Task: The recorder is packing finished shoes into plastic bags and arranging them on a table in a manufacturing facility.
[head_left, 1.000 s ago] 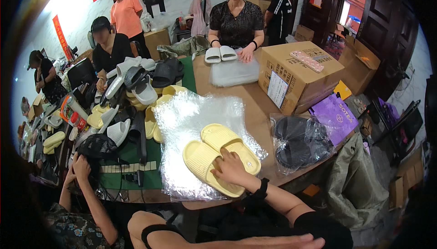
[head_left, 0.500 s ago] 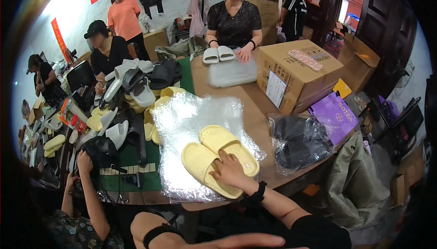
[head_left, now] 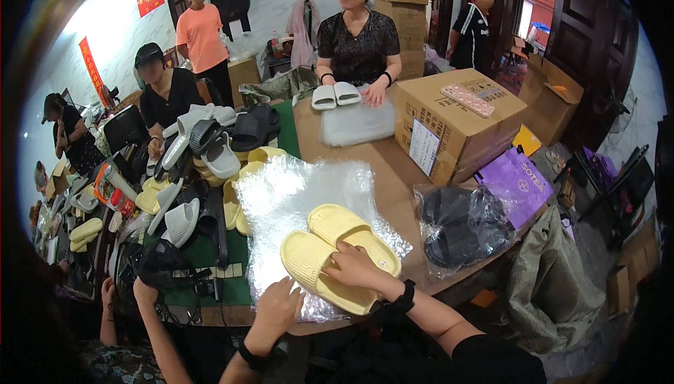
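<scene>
A pair of pale yellow slide slippers [head_left: 309, 257] lies side by side, toes pointing away to the upper left, on a stack of clear plastic bags [head_left: 270, 205]. My right hand [head_left: 358, 268] grips the pair at the straps' openings, with its thumb over the inner edges. At the near edge of the bags, my left hand [head_left: 279, 307] rests just left of the slippers, its bent fingers apart and touching the plastic. I see nothing held in it. Black straps circle both my wrists.
To the right lie black slippers in a clear bag [head_left: 463, 226], a purple bag [head_left: 516, 180] and a cardboard box [head_left: 449, 124]. Slippers are heaped at left around a grey slide [head_left: 182, 222]. A neighbour's hand [head_left: 145, 293] works nearby; a person [head_left: 358, 43] stands opposite.
My left hand has come from low at the front edge up to the bags beside the slippers. The right hand keeps its grip, and the slippers have barely shifted.
</scene>
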Available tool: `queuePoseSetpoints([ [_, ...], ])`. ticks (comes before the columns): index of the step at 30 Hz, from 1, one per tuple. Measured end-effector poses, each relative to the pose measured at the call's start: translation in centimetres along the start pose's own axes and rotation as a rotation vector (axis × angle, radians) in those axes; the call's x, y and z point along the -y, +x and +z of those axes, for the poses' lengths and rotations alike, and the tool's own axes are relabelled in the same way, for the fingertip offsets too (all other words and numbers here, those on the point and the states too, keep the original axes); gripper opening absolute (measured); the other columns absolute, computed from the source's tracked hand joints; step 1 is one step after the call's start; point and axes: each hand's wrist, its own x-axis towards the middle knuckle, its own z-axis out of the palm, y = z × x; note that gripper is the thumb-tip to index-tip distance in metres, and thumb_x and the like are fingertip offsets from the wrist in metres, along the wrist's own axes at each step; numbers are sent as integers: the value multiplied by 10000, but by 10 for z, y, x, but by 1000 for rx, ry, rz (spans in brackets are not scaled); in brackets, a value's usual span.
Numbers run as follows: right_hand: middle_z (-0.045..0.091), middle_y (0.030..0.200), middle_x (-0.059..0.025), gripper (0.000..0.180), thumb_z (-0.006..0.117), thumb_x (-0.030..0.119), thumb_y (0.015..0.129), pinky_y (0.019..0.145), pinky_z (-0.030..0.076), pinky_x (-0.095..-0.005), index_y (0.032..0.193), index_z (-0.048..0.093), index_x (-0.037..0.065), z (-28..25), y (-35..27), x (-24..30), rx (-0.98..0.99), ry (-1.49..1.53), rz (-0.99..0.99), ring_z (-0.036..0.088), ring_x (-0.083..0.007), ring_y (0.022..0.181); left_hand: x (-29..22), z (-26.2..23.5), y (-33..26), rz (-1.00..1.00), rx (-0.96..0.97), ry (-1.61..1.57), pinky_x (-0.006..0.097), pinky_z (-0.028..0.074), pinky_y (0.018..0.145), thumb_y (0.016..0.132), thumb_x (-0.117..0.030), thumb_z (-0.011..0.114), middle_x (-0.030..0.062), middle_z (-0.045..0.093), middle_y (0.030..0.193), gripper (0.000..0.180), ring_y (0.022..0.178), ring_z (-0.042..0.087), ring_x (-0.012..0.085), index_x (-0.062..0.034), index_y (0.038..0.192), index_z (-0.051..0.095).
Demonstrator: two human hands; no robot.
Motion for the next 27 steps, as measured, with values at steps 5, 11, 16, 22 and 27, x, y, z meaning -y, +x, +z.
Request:
queuePoseSetpoints([
  [5, 514, 1072, -200, 447, 560, 401, 843, 883, 364, -490, 956, 610, -29, -4, -11, -8, -86, -7, 47, 520, -346, 1026, -13, 25, -11, -82, 114, 222, 460, 333, 1013, 825, -252, 613, 229, 431, 1313, 508, 1199, 455, 325, -199, 1311, 472],
  [11, 513, 1008, -194, 396, 597, 307, 834, 879, 385, -453, 1070, 572, -11, -25, -32, -8, -250, 355, -58, 519, -389, 980, -21, 31, -10, -158, 38, 154, 480, 289, 1043, 817, -319, 615, 178, 431, 1339, 482, 1230, 421, 333, -212, 1277, 521],
  [16, 335, 1408, -170, 491, 521, 108, 884, 1075, 254, -330, 1346, 390, 5, -56, -64, -8, 165, 591, -376, 284, -276, 1334, -22, 33, -7, -180, 109, 188, 467, 259, 1037, 751, -446, 627, 89, 487, 1292, 533, 1218, 419, 306, -201, 1221, 565],
  [22, 418, 1319, -174, 434, 532, 91, 877, 1007, 333, -340, 1292, 442, 0, -52, -73, -13, 309, 643, -477, 407, -307, 1232, -6, 66, -15, -489, -48, -921, 415, 344, 934, 641, -437, 696, 61, 538, 1213, 592, 1145, 442, 280, -172, 1159, 586],
  [27, 469, 1240, -174, 398, 548, 96, 855, 957, 369, -354, 1230, 477, -14, -46, -74, -21, 350, 564, -530, 465, -334, 1142, -2, 37, 3, -616, -80, -1281, 425, 424, 897, 650, -294, 723, 101, 516, 1239, 514, 1147, 444, 329, -127, 1122, 605],
])
